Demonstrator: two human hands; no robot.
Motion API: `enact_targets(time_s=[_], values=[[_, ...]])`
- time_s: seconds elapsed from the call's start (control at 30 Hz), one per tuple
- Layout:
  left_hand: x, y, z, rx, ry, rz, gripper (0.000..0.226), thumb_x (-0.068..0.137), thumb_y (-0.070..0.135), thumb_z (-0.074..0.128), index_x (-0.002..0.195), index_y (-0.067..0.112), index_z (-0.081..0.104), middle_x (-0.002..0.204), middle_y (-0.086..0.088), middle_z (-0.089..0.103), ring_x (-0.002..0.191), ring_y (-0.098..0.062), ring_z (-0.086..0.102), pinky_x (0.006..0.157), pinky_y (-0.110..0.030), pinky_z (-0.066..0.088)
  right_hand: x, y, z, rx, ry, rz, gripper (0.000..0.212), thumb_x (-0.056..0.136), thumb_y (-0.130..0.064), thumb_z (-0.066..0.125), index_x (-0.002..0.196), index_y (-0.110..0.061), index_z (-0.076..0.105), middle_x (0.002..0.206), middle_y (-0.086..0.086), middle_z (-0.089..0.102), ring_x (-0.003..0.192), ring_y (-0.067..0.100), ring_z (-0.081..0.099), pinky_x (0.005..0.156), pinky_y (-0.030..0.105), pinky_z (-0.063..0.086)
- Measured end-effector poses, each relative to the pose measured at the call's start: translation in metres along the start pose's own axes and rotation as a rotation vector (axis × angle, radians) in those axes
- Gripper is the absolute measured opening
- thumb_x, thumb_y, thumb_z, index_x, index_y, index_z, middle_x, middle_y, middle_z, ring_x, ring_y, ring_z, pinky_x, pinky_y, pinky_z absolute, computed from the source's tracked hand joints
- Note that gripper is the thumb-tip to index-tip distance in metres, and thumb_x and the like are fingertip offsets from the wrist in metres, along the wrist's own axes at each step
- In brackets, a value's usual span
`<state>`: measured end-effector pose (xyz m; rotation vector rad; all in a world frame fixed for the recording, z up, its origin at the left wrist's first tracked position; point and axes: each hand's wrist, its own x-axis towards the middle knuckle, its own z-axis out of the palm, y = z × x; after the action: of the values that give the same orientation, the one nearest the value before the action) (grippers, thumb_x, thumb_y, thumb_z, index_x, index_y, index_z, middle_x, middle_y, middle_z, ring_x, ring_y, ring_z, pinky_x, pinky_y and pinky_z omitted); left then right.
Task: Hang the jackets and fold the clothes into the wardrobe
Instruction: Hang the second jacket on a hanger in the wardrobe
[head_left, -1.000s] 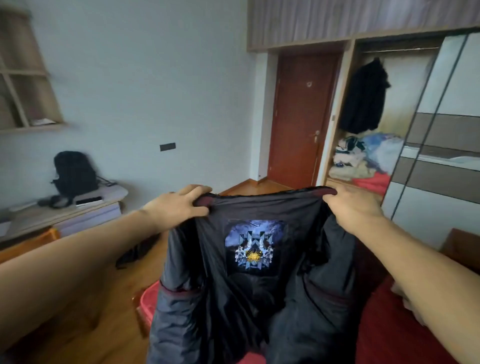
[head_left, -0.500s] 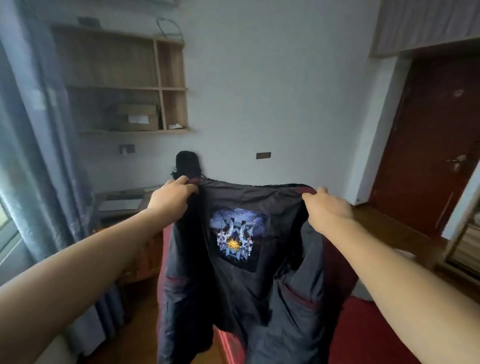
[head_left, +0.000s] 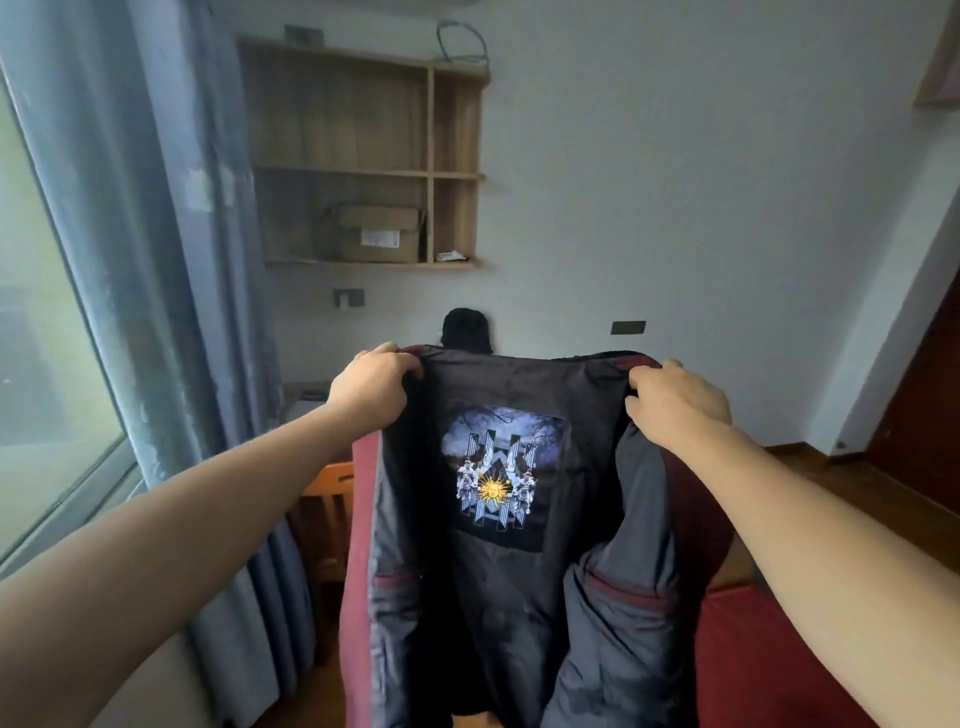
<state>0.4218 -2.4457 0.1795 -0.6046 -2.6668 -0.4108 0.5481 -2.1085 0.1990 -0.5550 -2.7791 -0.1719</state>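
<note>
A dark jacket with a maroon outside hangs open in front of me, its grey lining facing me. A blue printed patch sits on the lining's upper back. My left hand grips the left shoulder at the collar edge. My right hand grips the right shoulder. Both arms are stretched forward, holding the jacket up at chest height. The wardrobe is out of view.
A wooden wall shelf holds a cardboard box. Blue curtains and a window are at the left. A black backpack stands behind the jacket. A wooden chair is at lower left, a red bed at lower right, a brown door at the far right.
My view has swung left, away from the open wardrobe and door toward the shelf and curtains. Both hands keep their grip on the jacket's shoulders, held slightly wider apart.
</note>
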Motion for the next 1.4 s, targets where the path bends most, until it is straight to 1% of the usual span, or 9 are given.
enact_targets(time_s=[0.23, 0.4, 0.57, 0.67, 0.77, 1.03, 1.17, 1.3, 1.4], values=[[0.079, -0.065, 0.029, -0.098, 0.040, 0.065, 0.051, 0.077, -0.001, 0.045, 0.111, 0.027, 0.071, 0.118, -0.006, 0.062, 0.112, -0.037, 0.057, 0.095, -0.044, 0.051, 0.091, -0.066, 0.025, 0.053, 0.072, 0.047, 0.044, 0.105, -0.051, 0.037, 0.113, -0.019, 0.065, 0.112, 0.011, 0.056, 0.093, 0.033, 0.058, 0.070, 0.035, 0.042], [0.128, -0.082, 0.046, -0.176, 0.081, 0.105, 0.047, 0.075, -0.004, 0.047, 0.103, 0.022, 0.075, 0.112, -0.010, 0.066, 0.107, -0.038, 0.059, 0.093, -0.039, 0.050, 0.133, -0.086, 0.038, 0.051, 0.147, 0.072, 0.050, 0.104, -0.056, 0.035, 0.111, -0.017, 0.066, 0.110, 0.015, 0.058, 0.099, 0.039, 0.061, 0.073, 0.038, 0.044], [0.186, -0.088, 0.066, -0.229, 0.092, 0.111, 0.043, 0.073, -0.005, 0.049, 0.095, 0.020, 0.077, 0.107, -0.010, 0.068, 0.102, -0.038, 0.061, 0.088, -0.038, 0.051, 0.179, -0.098, 0.054, 0.062, 0.130, 0.108, 0.041, 0.104, -0.050, 0.045, 0.117, -0.017, 0.065, 0.115, 0.018, 0.057, 0.104, 0.042, 0.061, 0.083, 0.043, 0.050], [0.229, -0.088, 0.081, -0.252, 0.091, 0.120, 0.043, 0.072, -0.004, 0.047, 0.091, 0.021, 0.076, 0.103, -0.011, 0.067, 0.098, -0.039, 0.061, 0.087, -0.040, 0.052, 0.216, -0.100, 0.070, 0.061, 0.099, 0.140, 0.027, 0.103, -0.029, 0.050, 0.123, -0.018, 0.064, 0.119, 0.017, 0.054, 0.104, 0.042, 0.061, 0.082, 0.042, 0.050], [0.281, -0.084, 0.098, -0.243, 0.096, 0.147, 0.043, 0.072, -0.005, 0.045, 0.090, 0.021, 0.075, 0.102, -0.012, 0.066, 0.097, -0.039, 0.060, 0.085, -0.040, 0.052, 0.259, -0.095, 0.086, 0.046, 0.072, 0.172, 0.029, 0.099, -0.016, 0.050, 0.125, -0.020, 0.062, 0.123, 0.015, 0.053, 0.102, 0.040, 0.061, 0.079, 0.038, 0.046], [0.426, -0.055, 0.155, -0.136, 0.054, 0.288, 0.039, 0.079, -0.002, 0.047, 0.104, 0.019, 0.068, 0.102, -0.012, 0.057, 0.114, -0.035, 0.048, 0.089, -0.046, 0.050, 0.381, -0.050, 0.121, 0.033, 0.092, 0.219, 0.029, 0.097, -0.015, 0.051, 0.123, -0.021, 0.062, 0.118, 0.011, 0.051, 0.093, 0.037, 0.059, 0.073, 0.036, 0.044], [0.484, -0.037, 0.191, -0.116, 0.000, 0.322, 0.039, 0.080, 0.001, 0.047, 0.107, 0.022, 0.066, 0.106, -0.011, 0.056, 0.117, -0.035, 0.046, 0.090, -0.049, 0.050, 0.430, -0.026, 0.140, 0.017, 0.097, 0.237, 0.030, 0.098, -0.014, 0.050, 0.125, -0.018, 0.060, 0.117, 0.013, 0.049, 0.080, 0.032, 0.050, 0.069, 0.036, 0.044], [0.541, -0.013, 0.233, -0.110, -0.038, 0.348, 0.039, 0.083, 0.003, 0.047, 0.108, 0.025, 0.066, 0.108, -0.009, 0.058, 0.118, -0.033, 0.047, 0.089, -0.047, 0.051, 0.466, -0.004, 0.162, -0.018, 0.058, 0.271, 0.034, 0.099, -0.014, 0.048, 0.131, -0.019, 0.056, 0.124, 0.015, 0.047, 0.086, 0.036, 0.057, 0.066, 0.036, 0.044], [0.588, 0.012, 0.266, -0.136, -0.050, 0.403, 0.038, 0.081, 0.005, 0.048, 0.106, 0.027, 0.066, 0.108, -0.008, 0.059, 0.117, -0.033, 0.049, 0.091, -0.046, 0.051, 0.492, 0.018, 0.178, -0.028, 0.055, 0.313, 0.037, 0.098, -0.014, 0.049, 0.134, -0.016, 0.054, 0.120, 0.016, 0.047, 0.092, 0.039, 0.060, 0.067, 0.037, 0.045]])
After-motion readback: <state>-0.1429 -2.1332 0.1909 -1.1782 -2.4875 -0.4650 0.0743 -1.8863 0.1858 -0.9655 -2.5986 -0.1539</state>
